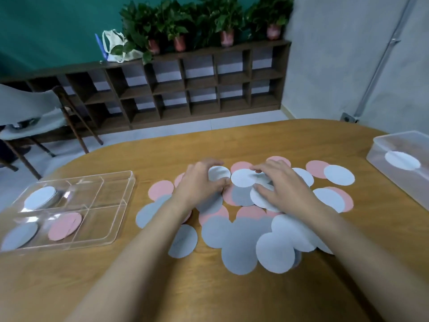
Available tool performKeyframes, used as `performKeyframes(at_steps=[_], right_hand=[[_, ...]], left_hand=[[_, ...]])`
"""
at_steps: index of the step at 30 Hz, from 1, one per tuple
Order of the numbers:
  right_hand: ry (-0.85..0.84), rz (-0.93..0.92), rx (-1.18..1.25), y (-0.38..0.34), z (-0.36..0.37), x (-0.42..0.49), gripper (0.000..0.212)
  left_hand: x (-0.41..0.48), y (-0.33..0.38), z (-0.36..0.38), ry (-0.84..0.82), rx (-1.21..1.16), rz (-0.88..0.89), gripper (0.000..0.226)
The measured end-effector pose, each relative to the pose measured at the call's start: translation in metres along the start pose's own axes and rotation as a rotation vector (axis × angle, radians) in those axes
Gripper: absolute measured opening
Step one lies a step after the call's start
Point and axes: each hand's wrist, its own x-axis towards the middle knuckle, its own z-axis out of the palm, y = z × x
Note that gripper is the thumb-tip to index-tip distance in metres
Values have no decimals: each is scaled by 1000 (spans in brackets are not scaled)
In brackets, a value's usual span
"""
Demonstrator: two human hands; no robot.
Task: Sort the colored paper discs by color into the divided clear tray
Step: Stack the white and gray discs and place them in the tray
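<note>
Left hand (199, 184) pinches a white disc (219, 172); right hand (287, 184) lies palm-down, fingers spread.

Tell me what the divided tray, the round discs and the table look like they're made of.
Divided tray: clear hard plastic, glossy; the table shows through and its edges catch glare. Discs: likely thin matte paper; they lie flat, overlap, edges slightly ragged. Table: wood or wood-look laminate, smooth; faint grain streaks show.

I seem to be looking into an office common room or classroom: a rounded wooden table (301, 140), a long low cubby shelf (176, 89) against a teal wall (58, 24), potted plants (180, 31) lined on top, a cloth bag (116, 48), and a chair (34, 112) on pale floor tiles (232, 122).
</note>
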Motion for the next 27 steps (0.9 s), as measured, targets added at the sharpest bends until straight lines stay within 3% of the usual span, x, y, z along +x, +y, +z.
performKeyframes(at_steps=[4, 9, 16, 20, 24, 27], right_hand=[[-23, -26, 23, 9, 7, 2, 41], [-46, -26, 51, 17, 15, 8, 52], [-56, -46, 66, 19, 25, 8, 55], [-29, -61, 89, 23, 29, 7, 50], [66, -161, 108, 24, 31, 9, 27], [155, -203, 113, 26, 29, 10, 19]], left_hand=[[-1, -4, 21, 32, -7, 52, 49], [-1, -2, 44, -63, -8, 182, 54], [-2, -8, 60, 32, 37, 217, 42], [1, -12, 63, 132, 140, 353, 24], [-4, -5, 60, 223, 177, 447, 32], [-5, -3, 53, 242, 103, 415, 31]])
